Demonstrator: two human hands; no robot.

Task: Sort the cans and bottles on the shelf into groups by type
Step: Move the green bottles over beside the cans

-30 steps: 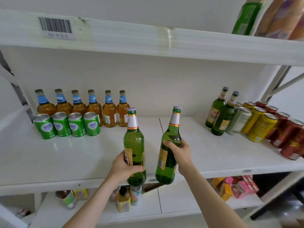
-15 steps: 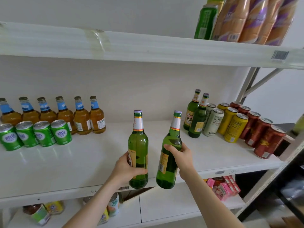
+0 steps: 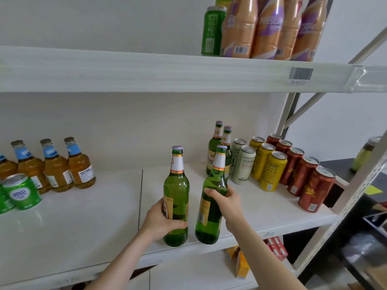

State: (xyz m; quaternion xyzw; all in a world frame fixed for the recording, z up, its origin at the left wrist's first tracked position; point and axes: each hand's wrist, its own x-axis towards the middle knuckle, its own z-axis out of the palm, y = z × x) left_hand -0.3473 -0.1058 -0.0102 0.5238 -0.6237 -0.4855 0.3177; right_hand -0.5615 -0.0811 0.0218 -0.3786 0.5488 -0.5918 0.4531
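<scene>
My left hand (image 3: pixel 162 221) grips the lower body of a tall green glass bottle (image 3: pixel 176 191), held upright over the front of the white middle shelf (image 3: pixel 83 222). My right hand (image 3: pixel 227 203) holds a second green bottle (image 3: pixel 210 208) around its shoulder, tilted slightly right. Behind them stand two more green bottles (image 3: pixel 215 149). To their right are white cans (image 3: pixel 244 166), yellow cans (image 3: pixel 272 170) and red cans (image 3: pixel 310 185). At the left stand amber bottles (image 3: pixel 80 166) with blue neck labels and green cans (image 3: pixel 22 191).
The upper shelf (image 3: pixel 167 70) carries tan and purple coffee bottles (image 3: pixel 270 28) and a green can (image 3: pixel 212 30). A slanted metal upright (image 3: pixel 343 210) bounds the shelf on the right. Small boxes (image 3: pixel 240 262) lie on the shelf below.
Both hands have carried the two green bottles to the right, closer to the two green bottles at the back. The view has turned right, so the amber bottles and green cans have slid toward the left edge.
</scene>
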